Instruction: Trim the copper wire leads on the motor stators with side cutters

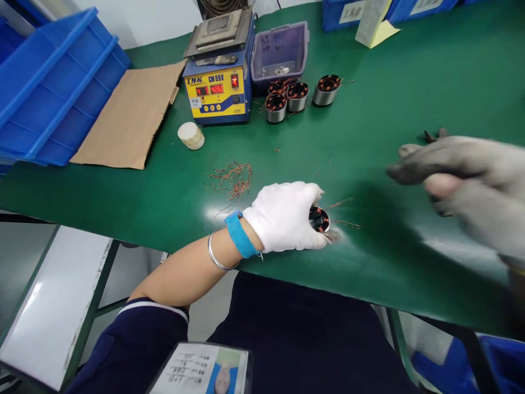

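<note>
My left hand (pixel 287 219), in a white glove with bare fingertip areas darkened, curls around a small motor stator (pixel 319 219) on the green table. The stator has a metal ring, copper windings inside, and thin wire ends sticking out to the right. My right hand (pixel 463 175), in a greyish glove, hovers over the table to the right, apart from the stator and blurred by motion. Its fingers are bent together, and a small dark tip (pixel 429 137) shows at their far side; what it belongs to is hidden. Clipped copper wire bits (pixel 235 179) lie left of the stator.
Several more stators (pixel 326 90) stand at the back, beside a purple bin (pixel 279 52) and a blue-yellow CM558 device (pixel 217 93). A white round block (pixel 191 135), cardboard (pixel 131 115) and a blue crate (pixel 61 87) occupy the left. Blue bins (pixel 340 13) line the back edge.
</note>
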### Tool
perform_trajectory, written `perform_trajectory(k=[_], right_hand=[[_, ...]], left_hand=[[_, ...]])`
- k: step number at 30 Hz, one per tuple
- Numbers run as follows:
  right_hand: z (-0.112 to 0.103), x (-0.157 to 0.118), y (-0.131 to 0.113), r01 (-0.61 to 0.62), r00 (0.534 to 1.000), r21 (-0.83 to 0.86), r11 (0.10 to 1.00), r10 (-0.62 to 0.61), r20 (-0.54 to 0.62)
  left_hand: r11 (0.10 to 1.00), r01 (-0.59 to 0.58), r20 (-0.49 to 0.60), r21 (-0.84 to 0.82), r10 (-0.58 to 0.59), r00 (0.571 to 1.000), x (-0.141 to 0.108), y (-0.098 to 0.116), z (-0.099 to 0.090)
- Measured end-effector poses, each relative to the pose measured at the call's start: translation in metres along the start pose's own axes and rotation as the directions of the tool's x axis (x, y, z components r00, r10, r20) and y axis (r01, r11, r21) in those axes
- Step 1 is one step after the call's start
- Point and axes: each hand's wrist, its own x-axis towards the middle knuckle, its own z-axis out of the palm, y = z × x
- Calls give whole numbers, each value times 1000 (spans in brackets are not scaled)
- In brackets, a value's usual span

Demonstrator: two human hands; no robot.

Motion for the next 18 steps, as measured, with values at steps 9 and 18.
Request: perform_trajectory(k=[9,18], right_hand=[[28,13,-24,-152,954,-26,988,153,259],[14,-2,-21,-9,838,-70,998,46,543]], left_hand=[[999,13,-31,33,-12,999,-3,8,4],[970,94,-125,-226,-125,984,-1,2,15]])
